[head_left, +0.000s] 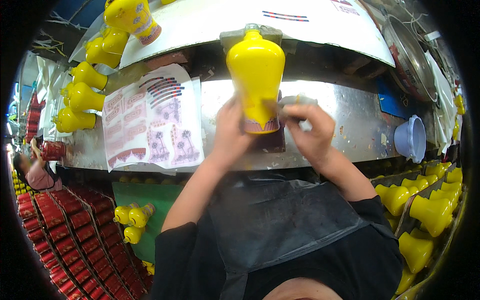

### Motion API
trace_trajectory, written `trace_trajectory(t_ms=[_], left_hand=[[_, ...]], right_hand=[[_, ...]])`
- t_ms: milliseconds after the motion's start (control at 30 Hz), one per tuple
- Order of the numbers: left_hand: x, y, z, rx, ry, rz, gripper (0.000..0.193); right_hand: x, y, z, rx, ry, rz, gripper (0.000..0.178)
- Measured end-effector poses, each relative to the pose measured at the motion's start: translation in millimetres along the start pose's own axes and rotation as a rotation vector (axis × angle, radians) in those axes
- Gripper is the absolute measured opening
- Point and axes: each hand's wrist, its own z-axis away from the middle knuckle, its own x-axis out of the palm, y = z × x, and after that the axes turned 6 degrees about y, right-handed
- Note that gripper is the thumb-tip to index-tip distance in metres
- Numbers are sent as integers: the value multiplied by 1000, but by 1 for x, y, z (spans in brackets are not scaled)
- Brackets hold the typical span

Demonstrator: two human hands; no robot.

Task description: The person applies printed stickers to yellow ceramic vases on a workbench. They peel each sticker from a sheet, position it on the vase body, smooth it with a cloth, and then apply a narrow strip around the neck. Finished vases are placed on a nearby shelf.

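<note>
A glossy yellow bottle with a glass neck lies in front of me, its neck on a grey block and its base toward me. A pink patterned band with a pointed edge runs around the base end. My left hand is closed against the bottle's lower left side, its fingertips partly hidden by the bottle. At the lower right side, my right hand pinches a flat grey scraper-like piece; the fingers are blurred by motion. Left of the bottle lies a sheet of pink and dark decals.
Several yellow bottles line the left of the metal bench. A white board spans the back. At the right stand a pale plastic basin and crates of bottles. Red cylinders and another person are at left.
</note>
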Motion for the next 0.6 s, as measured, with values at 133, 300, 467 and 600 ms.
trace_trajectory(t_ms=[133, 300, 467, 600], left_hand=[[-1, -3, -1, 27, -40, 41, 69], [-11, 4, 8, -33, 56, -41, 76], [-6, 6, 6, -78, 22, 2, 90], [-5, 9, 2, -128, -73, 42, 95]], right_hand=[[-10, -2, 10, -58, -83, 11, 30], [-25, 17, 2, 681, 11, -409, 25], [-30, 32, -12, 910, -99, -515, 24], [-19, 28, -16, 867, -96, -415, 34]])
